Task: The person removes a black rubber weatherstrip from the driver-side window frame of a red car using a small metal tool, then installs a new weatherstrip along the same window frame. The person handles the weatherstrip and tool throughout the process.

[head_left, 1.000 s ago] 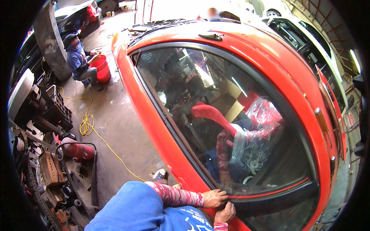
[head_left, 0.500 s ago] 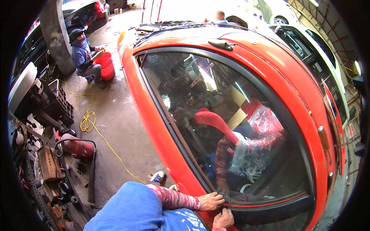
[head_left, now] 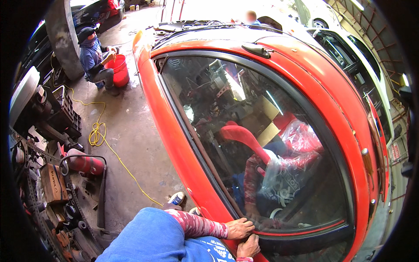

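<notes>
A red car's side window (head_left: 218,144) is in front of me, its dark glass edged by black trim (head_left: 301,244). My left hand (head_left: 239,228), in a red camouflage sleeve, bends its fingers over the trim at the near lower corner of the glass. Just below it, my right hand (head_left: 248,246) is closed at the same trim, knuckles up. The two hands almost touch. What lies under their fingertips is hidden. Through the glass show cardboard (head_left: 267,133), mixed with reflections.
To the left, a person (head_left: 94,61) sits beside a red bucket (head_left: 118,70). A yellow cord (head_left: 117,155) crosses the floor. Nearer stand a red fire extinguisher (head_left: 85,162) and a metal shelf with a cardboard box (head_left: 54,184). A white car (head_left: 366,65) is beyond the red car.
My right hand has shifted slightly left and up, closer to my left hand. My left hand stays at the window corner. The view has moved a little.
</notes>
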A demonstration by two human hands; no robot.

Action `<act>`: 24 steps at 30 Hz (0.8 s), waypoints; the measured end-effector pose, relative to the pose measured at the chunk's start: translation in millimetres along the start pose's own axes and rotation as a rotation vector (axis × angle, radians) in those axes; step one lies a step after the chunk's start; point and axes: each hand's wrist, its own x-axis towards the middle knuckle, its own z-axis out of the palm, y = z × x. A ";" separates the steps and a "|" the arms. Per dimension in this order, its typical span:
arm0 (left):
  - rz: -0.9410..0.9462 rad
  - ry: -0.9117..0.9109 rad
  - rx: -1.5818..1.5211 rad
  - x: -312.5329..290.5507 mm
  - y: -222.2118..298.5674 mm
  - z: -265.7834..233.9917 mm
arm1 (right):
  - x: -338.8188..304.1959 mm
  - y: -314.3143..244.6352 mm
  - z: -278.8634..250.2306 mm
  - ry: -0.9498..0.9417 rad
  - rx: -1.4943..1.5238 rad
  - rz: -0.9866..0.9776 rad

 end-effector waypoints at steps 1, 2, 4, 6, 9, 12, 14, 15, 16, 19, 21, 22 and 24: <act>-0.001 0.014 0.016 -0.3 -0.3 -0.2 | 0.9 2.5 0.0 -0.016 -0.011 -0.015; 0.004 0.021 0.019 -0.3 -0.3 -0.6 | 1.8 4.2 -0.3 -0.018 -0.011 -0.031; 0.010 0.021 0.024 0.3 -0.6 -1.2 | 4.7 6.2 -1.0 -0.018 -0.013 -0.066; 0.001 -0.035 0.005 0.4 -0.7 -2.0 | 8.6 8.6 -1.0 -0.009 -0.016 -0.120; 0.003 -0.034 -0.044 -2.6 -3.0 -4.2 | 10.8 12.9 1.6 0.028 -0.004 -0.158; 0.019 0.014 -0.064 -10.0 -4.9 -7.3 | 15.9 20.7 5.7 0.056 0.027 -0.199; 0.024 0.146 0.041 -11.2 -4.6 -8.7 | 19.8 25.0 9.3 0.097 0.076 -0.246; 0.012 0.157 0.061 -10.6 -3.5 -9.1 | 21.6 27.0 11.1 0.099 0.095 -0.257; -0.007 0.145 0.076 -8.1 -0.8 -8.9 | 23.4 29.6 12.5 0.100 0.113 -0.268; -0.079 -0.048 0.009 4.2 7.0 -6.3 | 27.7 36.8 15.5 0.050 0.078 -0.324; -0.086 -0.057 0.020 7.4 8.0 -5.0 | 29.2 41.3 15.6 0.028 0.061 -0.348; -0.096 -0.070 0.004 8.1 8.0 -4.6 | 30.2 42.6 15.2 0.022 0.069 -0.359; -0.080 -0.014 0.034 9.2 7.0 -4.1 | 32.6 43.4 13.1 0.010 0.083 -0.379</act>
